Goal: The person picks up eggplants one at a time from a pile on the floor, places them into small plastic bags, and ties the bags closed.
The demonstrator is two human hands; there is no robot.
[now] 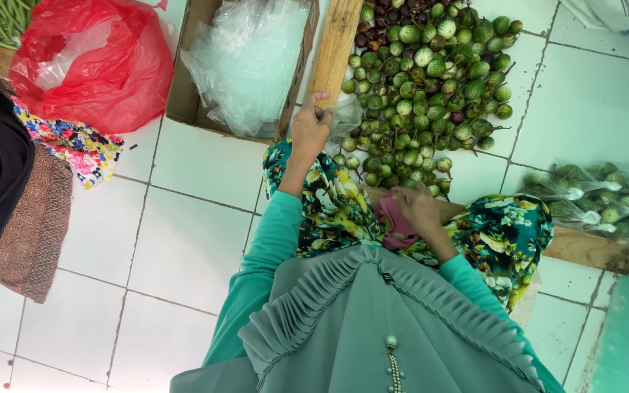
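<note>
The floor [183, 240] is white tile, with a big heap of little round green eggplants [424, 87] between two wooden planks. The left hand [311, 127] pinches a thin clear plastic bag [345, 116] at the heap's edge (soft, light, slippery, best held by its rim). The right hand [418, 207] is curled shut on something pink [396, 227]. Filled bags [598, 200] lie to the right.

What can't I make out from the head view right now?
- Left hand: palm side hidden; whether it grips the thin clear plastic bag is unclear.
- Right hand: knuckles cover part of the pink object; its kind is unclear.
- Pile of small round green eggplants: cut off by the top edge.
</note>
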